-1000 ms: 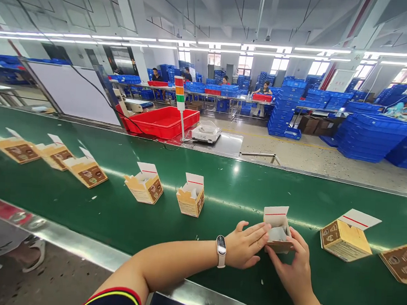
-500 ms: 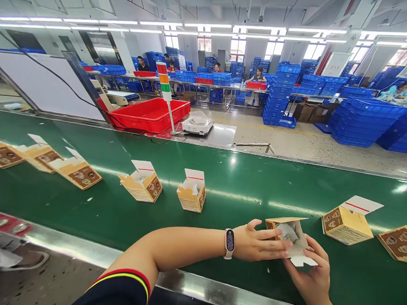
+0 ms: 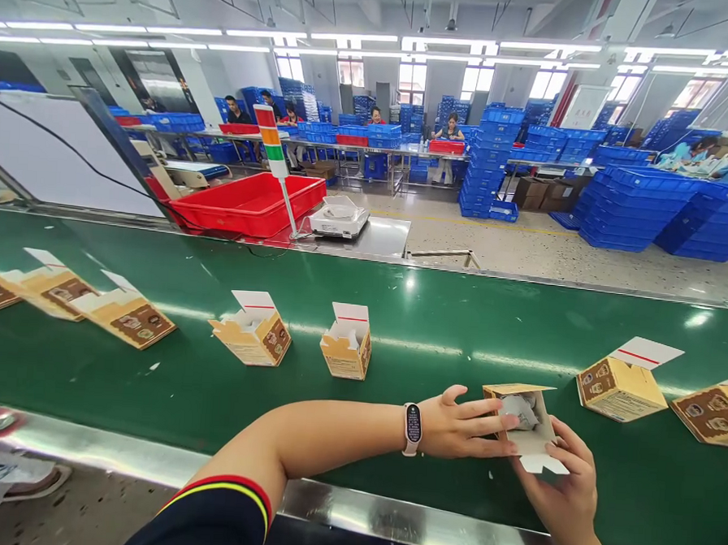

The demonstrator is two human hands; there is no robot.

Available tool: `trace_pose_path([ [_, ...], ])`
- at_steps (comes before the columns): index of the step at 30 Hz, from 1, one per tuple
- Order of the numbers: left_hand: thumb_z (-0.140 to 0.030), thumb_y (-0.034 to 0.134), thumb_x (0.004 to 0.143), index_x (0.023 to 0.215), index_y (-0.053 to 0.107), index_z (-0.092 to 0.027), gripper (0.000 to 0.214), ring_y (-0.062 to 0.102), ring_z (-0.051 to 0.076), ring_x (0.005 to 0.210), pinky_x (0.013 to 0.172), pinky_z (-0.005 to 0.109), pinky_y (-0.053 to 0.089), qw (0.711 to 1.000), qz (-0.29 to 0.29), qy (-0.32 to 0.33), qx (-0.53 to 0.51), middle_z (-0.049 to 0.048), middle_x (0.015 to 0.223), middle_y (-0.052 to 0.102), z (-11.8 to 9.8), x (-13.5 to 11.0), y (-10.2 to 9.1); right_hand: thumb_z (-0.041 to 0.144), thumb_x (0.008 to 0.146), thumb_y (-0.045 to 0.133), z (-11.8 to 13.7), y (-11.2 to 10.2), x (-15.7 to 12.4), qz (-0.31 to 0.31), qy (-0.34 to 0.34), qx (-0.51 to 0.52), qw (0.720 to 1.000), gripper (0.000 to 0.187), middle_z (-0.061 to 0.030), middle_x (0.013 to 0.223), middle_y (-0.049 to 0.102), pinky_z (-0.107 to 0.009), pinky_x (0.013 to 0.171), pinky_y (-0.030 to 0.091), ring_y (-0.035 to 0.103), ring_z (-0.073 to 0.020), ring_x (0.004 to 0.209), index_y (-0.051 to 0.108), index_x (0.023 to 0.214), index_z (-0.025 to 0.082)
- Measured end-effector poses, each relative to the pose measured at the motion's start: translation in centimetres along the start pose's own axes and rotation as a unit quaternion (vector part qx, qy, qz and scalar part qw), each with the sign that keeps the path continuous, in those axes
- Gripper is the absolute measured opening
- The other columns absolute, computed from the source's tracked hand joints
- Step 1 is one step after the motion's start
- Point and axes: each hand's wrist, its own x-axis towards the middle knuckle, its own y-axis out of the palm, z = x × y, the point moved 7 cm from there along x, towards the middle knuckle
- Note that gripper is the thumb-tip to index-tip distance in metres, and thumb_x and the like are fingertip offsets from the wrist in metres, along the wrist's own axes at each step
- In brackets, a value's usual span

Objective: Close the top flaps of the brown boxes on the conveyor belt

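Note:
Both my hands are on an open cardboard box (image 3: pixel 520 420) on the green conveyor belt (image 3: pixel 399 307). My left hand (image 3: pixel 462 425) presses its fingertips against the box's left side. My right hand (image 3: pixel 563 486) cups the lower corner from below, its fingers near a white flap (image 3: pixel 537 463). A grey-white crumpled item (image 3: pixel 519 411) lies inside the box, partly shadowed. Nearby on the belt, a closed-looking tan box (image 3: pixel 620 389) stands to the right, and open upright boxes (image 3: pixel 346 345) stand to the left.
More tan boxes line the belt on both sides. A steel rail (image 3: pixel 352 504) runs along its near edge. Beyond the belt are a red tray (image 3: pixel 249 204), a scale (image 3: pixel 339 217), a signal light pole (image 3: pixel 271 142), stacks of blue crates, and co-workers at tables.
The box has tipped over, so its open side now faces me and the white flap points toward me. My left hand has slid left along it. The whole view has shifted slightly.

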Motion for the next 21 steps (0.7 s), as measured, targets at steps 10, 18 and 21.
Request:
trace_pose_path([
  [10,-0.022,0.049,0.085,0.135,0.045,-0.040,0.053,0.027,0.022,0.142,0.106,0.044,0.014,0.992,0.119,-0.003,-0.032,0.0023,0.143,0.050,-0.6,0.4,2.6,0.030,0.076,0.074,-0.3,-1.5,0.1,-0.017,0.002,-0.034,0.999,0.027,-0.0095,0.108,0.060,-0.039,0.060,0.054,0.062,-0.0254,0.088,0.051,0.089,0.025],
  [18,-0.040,0.050,0.085,0.145,0.032,-0.019,0.065,0.028,0.029,0.141,0.097,0.047,0.035,0.930,0.249,-0.128,-0.236,0.0116,0.150,0.038,0.9,5.1,6.4,0.045,0.080,0.068,-3.6,-3.5,0.9,-0.007,0.046,-0.121,0.992,0.029,-0.0068,0.090,0.064,-0.040,0.071,0.052,0.060,-0.0239,0.082,0.055,0.094,0.023],
  [21,-0.045,0.054,0.086,0.142,0.038,-0.025,0.061,0.028,0.031,0.141,0.100,0.053,0.034,0.889,0.246,-0.188,-0.337,0.0069,0.146,0.045,0.9,7.7,8.4,0.063,0.077,0.060,-6.9,-4.6,0.0,-0.027,0.155,-0.125,0.980,0.044,-0.0045,0.080,0.060,-0.036,0.064,0.050,0.059,-0.0216,0.074,0.057,0.089,0.021],
])
